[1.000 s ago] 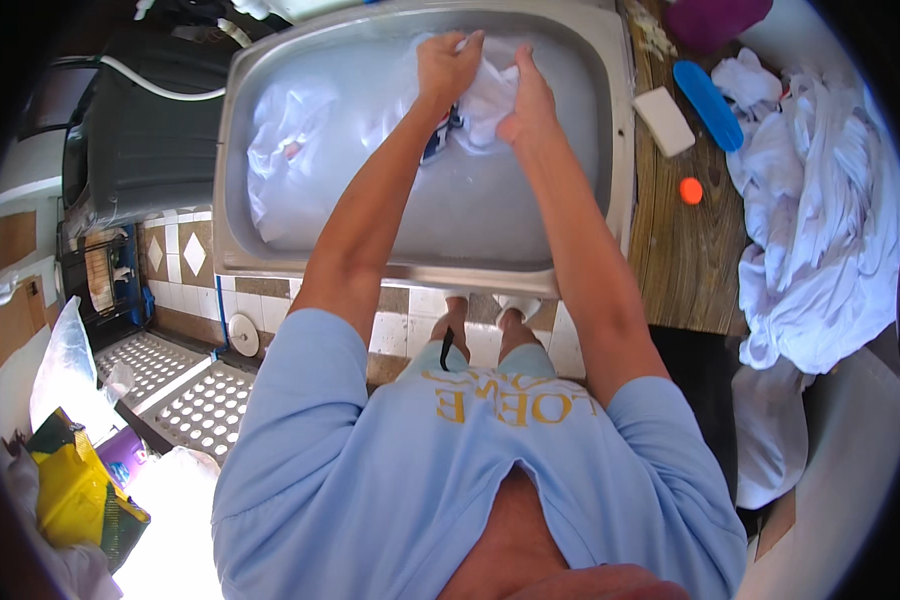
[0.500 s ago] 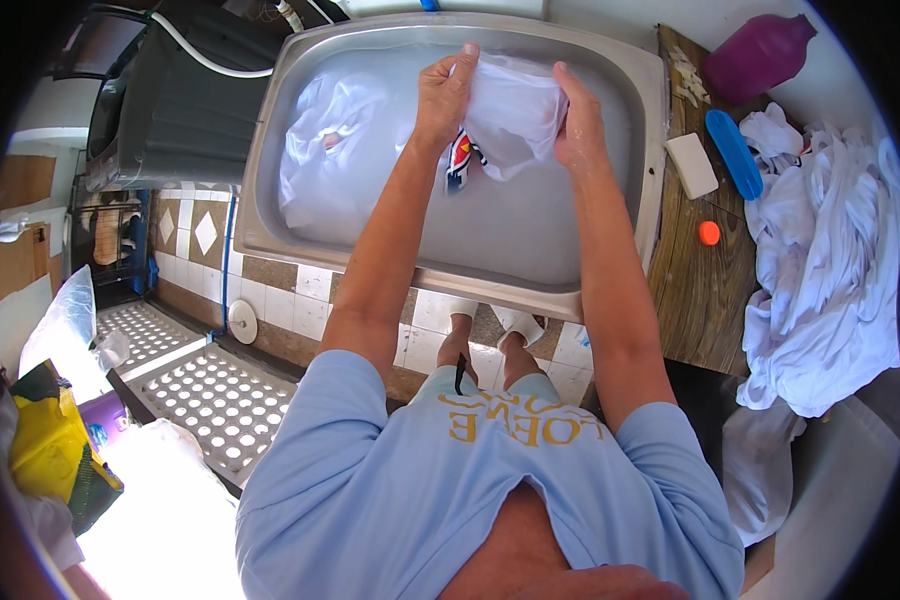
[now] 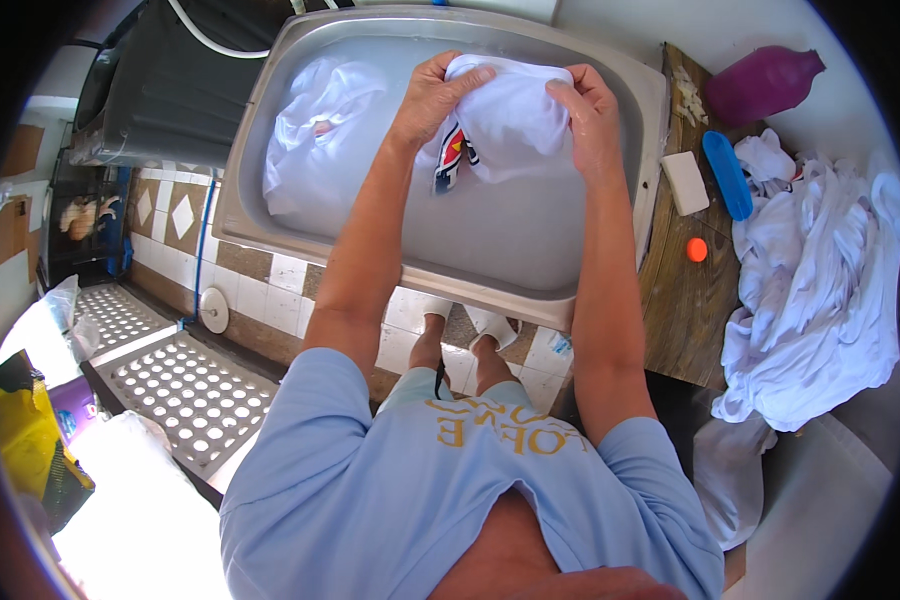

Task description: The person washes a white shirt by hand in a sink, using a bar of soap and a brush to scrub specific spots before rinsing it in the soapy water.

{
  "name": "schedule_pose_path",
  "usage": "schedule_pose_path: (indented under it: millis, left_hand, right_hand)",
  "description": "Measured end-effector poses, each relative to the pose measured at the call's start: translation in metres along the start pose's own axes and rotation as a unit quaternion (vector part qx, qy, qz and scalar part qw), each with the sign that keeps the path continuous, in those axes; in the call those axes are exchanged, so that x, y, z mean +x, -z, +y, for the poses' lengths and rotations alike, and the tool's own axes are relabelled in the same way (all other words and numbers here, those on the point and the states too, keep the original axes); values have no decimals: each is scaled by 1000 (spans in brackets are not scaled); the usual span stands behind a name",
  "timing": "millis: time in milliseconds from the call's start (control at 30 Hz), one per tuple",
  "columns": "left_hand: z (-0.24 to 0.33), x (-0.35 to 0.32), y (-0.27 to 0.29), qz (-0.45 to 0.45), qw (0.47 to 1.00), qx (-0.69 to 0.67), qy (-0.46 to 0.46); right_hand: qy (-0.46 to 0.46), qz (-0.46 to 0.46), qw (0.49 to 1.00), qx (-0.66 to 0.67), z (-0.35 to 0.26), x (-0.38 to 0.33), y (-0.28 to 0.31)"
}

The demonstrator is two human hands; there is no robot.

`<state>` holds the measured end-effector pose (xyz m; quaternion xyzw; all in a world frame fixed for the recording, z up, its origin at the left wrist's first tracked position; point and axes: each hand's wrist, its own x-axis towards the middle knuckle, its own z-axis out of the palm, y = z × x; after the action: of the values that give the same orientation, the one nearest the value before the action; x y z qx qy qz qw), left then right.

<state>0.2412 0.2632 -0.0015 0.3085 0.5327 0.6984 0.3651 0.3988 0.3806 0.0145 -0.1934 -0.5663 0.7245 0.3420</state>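
Between my hands hangs a wet white garment (image 3: 515,105) with a red, yellow and dark blue print at its lower left, held over a wide basin (image 3: 490,293) of cloudy water. My left hand (image 3: 434,100) pinches its upper left edge, thumb on top. At the upper right edge, the thumb and fingers of my right hand (image 3: 592,112) are closed on the cloth. The garment's lower part hangs close to the water; I cannot tell whether it touches. Another white garment (image 3: 320,135) lies partly sunk at the left side of the basin.
Right of the basin, a wooden board (image 3: 682,310) bears a pale soap bar (image 3: 686,183), a blue oblong thing (image 3: 727,175), an orange cap (image 3: 697,250) and a purple bottle (image 3: 765,85). White clothes (image 3: 820,290) are heaped beyond. A dark grey appliance (image 3: 185,90) stands left.
My hands have shifted their grips along the garment's top edge, and the cloth is spread wider. My right thumb now lies over the cloth. The whole view has shifted slightly.
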Motion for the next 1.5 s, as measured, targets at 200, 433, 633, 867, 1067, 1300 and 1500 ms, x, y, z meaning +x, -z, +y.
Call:
schedule_pose_path:
  millis: [200, 433, 633, 867, 1067, 1300, 1500]
  left_hand:
    - [12, 2, 1, -62, 996, 67, 20]
    - [22, -1, 1, -24, 999, -28, -10]
    - [23, 1, 7, -9, 998, -57, -15]
    - [27, 0, 10, 4, 999, -47, 0]
    - [30, -2, 12, -22, 999, -3, -31]
    - [25, 1, 14, -10, 998, 31, -51]
    - [-2, 13, 7, 67, 984, 87, -140]
  right_hand:
    - [71, -42, 990, -111, -28, -7, -18]
    - [105, -45, 985, -131, -31, 3, -27]
    - [101, -57, 983, -144, -35, 14, -35]
    - [98, -67, 982, -143, -33, 24, -35]
    - [108, -79, 978, -159, -27, 31, -36]
    - [122, -105, 965, -209, -32, 25, -44]
    - [286, -81, 864, -406, -22, -2, -61]
